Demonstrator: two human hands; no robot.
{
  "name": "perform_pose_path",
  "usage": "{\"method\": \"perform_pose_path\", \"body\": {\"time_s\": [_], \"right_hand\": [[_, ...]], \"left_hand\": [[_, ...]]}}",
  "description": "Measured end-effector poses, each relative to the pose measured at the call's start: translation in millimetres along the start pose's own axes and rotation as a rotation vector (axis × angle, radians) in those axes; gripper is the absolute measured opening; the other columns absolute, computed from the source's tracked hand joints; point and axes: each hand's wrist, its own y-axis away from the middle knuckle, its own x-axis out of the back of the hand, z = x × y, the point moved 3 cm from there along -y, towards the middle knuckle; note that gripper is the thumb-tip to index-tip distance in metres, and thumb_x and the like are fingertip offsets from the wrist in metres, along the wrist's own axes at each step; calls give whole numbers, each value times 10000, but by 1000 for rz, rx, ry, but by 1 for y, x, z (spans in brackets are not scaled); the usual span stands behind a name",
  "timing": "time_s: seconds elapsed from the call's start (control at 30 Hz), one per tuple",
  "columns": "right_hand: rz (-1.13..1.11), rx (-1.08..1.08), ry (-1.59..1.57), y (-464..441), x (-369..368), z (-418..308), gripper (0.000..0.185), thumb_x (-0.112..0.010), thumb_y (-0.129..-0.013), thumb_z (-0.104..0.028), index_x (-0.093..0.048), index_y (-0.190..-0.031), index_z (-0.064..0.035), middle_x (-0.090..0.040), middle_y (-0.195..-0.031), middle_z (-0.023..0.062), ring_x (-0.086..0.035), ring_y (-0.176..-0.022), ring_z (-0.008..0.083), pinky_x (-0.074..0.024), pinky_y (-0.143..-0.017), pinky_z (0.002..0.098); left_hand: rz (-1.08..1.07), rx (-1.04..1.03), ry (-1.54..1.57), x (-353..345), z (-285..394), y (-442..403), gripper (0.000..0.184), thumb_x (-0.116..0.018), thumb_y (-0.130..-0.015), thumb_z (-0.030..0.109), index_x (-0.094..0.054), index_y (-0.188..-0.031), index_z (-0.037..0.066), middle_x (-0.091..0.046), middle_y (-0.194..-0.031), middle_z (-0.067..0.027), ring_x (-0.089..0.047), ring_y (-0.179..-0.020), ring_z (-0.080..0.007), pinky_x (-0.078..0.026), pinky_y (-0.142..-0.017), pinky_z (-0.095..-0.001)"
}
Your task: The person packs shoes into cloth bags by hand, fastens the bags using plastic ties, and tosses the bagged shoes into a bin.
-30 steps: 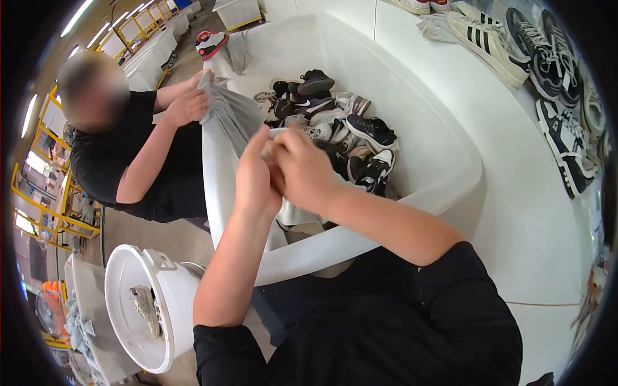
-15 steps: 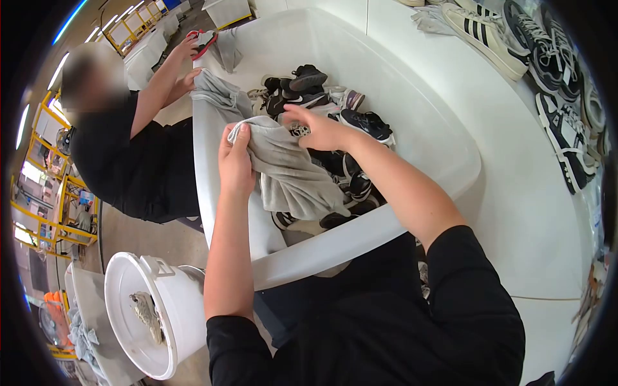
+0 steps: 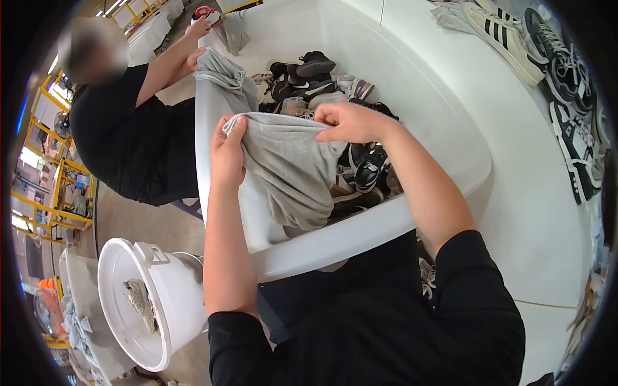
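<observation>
A grey cloth [image 3: 290,167] hangs spread between my two hands above the near end of a white tub [image 3: 335,248]. My left hand [image 3: 228,151] pinches its upper left corner, thumb on top. At the upper right edge of the cloth, my right hand [image 3: 351,123] grips it between thumb and fingers. Behind and below the cloth lies a heap of mostly black and white shoes [image 3: 312,87] in the tub, partly hidden by the cloth and my right hand.
At the left, a co-worker [image 3: 135,128] holds another grey cloth [image 3: 222,74] and touches a red and white shoe [image 3: 206,17] on the tub's rim. A white bucket [image 3: 174,302] with a shoe inside stands lower left. More shoes [image 3: 508,42] line the right ledge.
The cloth, bunched in my hands at first, now hangs open. My right hand reached away, then came back and took hold of its edge. The co-worker's one hand moved to the red shoe.
</observation>
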Motion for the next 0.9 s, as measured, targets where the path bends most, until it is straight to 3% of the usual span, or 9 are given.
{"method": "perform_pose_path", "body": {"time_s": [0.17, 0.27, 0.4, 0.43, 0.57, 0.67, 0.7, 0.8, 0.9], "right_hand": [[214, -29, -903, -1, -9, -23, 190, -692, -929, -98, -639, -1103, -47, -690, -992, 18, -654, -902, 114, -525, -831, 288], [313, 108, -1012, -9, -37, -41, 209, -679, -953, -135, -624, -1124, -28, -669, -1022, 25, -635, -938, 105, -521, -839, 298], [447, 351, -177, -4, -63, -47, 532, -787, -889, -284, -505, -1225, 17, -636, -1095, 72, -633, -950, 166, -511, -881, 334], [442, 384, -17, 1, -65, -51, 632, -842, -824, -285, -447, -1216, 15, -626, -1120, 133, -641, -963, 220, -510, -887, 346], [491, 365, 167, 2, -62, -46, 494, -809, -792, -128, -458, -1117, -1, -646, -1046, 180, -662, -984, 263, -513, -882, 365], [604, 346, 157, 3, -49, -34, 427, -773, -786, -87, -491, -1096, -10, -662, -1032, 168, -672, -975, 263, -521, -866, 376], [705, 335, 70, 1, -46, -31, 375, -755, -776, -87, -520, -1060, -15, -671, -1019, 168, -678, -949, 267, -529, -843, 381], [720, 295, 58, -4, -44, -33, 357, -740, -785, -63, -531, -1070, -11, -664, -1014, 124, -664, -945, 223, -515, -872, 356], [609, 290, 274, -20, -71, -49, 390, -759, -764, -160, -550, -1067, -33, -690, -961, 175, -690, -943, 339, -528, -828, 421]], "left_hand": [[119, 144, 187, -25, 23, 16, 135, -648, -1006, 201, -606, -955, 83, -655, -854, 6, -614, -779, -87, -512, -711, -279], [60, 96, 337, -48, 15, 29, 105, -664, -991, 161, -605, -958, 80, -670, -867, -16, -643, -815, -105, -533, -742, -289], [-41, 96, 262, -57, 18, 43, 88, -692, -968, 118, -661, -933, 44, -704, -929, -43, -659, -862, -116, -524, -790, -276], [-67, 121, 218, -58, 16, 44, 110, -713, -945, 102, -708, -1008, 12, -705, -1118, -87, -665, -948, -121, -518, -818, -275], [-255, 45, 40, -56, 9, 39, 264, -756, -888, 75, -708, -1130, -21, -451, -1523, -149, -602, -1156, -162, -470, -969, -305], [-451, 164, -102, -50, 22, 41, 486, -805, -854, 128, -639, -1282, -30, -387, -1566, -173, -533, -1271, -189, -436, -1034, -334], [-471, 163, -260, -50, 28, 40, 768, -862, -802, 198, -497, -1439, -27, -331, -1594, -203, -482, -1326, -190, -434, -1046, -339], [-356, -114, -815, -43, -10, 34, 958, -896, -763, 249, -370, -1517, -21, -415, -1516, -209, -501, -1278, -209, -434, -1046, -338], [-442, 10, -599, -32, -52, 22, 768, -849, -812, 223, -447, -1421, -17, -540, -1303, -116, -523, -1164, -193, -452, -991, -333]]}}
